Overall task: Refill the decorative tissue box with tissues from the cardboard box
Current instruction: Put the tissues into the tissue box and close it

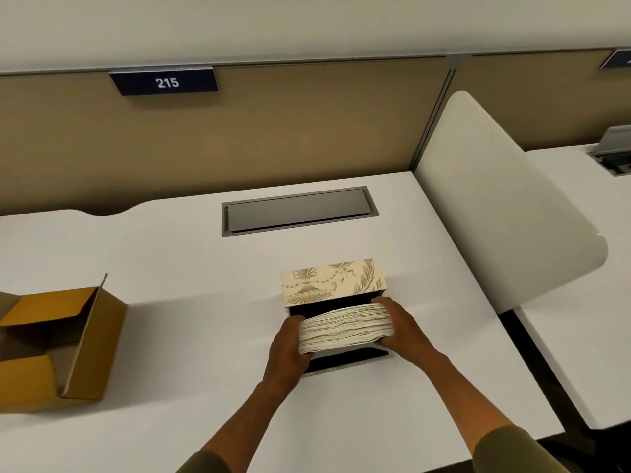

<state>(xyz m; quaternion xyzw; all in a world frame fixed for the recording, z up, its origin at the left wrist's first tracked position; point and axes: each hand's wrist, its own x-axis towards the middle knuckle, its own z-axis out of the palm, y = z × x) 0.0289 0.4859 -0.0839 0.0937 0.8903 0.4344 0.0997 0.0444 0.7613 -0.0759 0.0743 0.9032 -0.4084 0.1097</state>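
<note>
tissue stack [346, 327]: thick white wad of folded sheets, hovering right over the open decorative tissue box [333, 281], partly down in the dark opening by the look of it

left hand [288, 349]: grip is wrapped around the left end of the stack, fingers tucked under, thumb side up

right hand [397, 327]: same deal on the right end, closed around it and squeezing inward

how it'll handle: my guess is super light but floppy. Loose sheets, so the middle sags and the top layers slide if you only pinch one spot. Holding both short ends and pressing them together seems like the way to go

decorative box: cream with an urn and leaf print, lid flipped up at the back, sitting mid table [205, 268]

cardboard box [61, 339]: flaps open, well off to the left, can't see what's left inside

watch out for: corners snagging on the box rim going in
</note>
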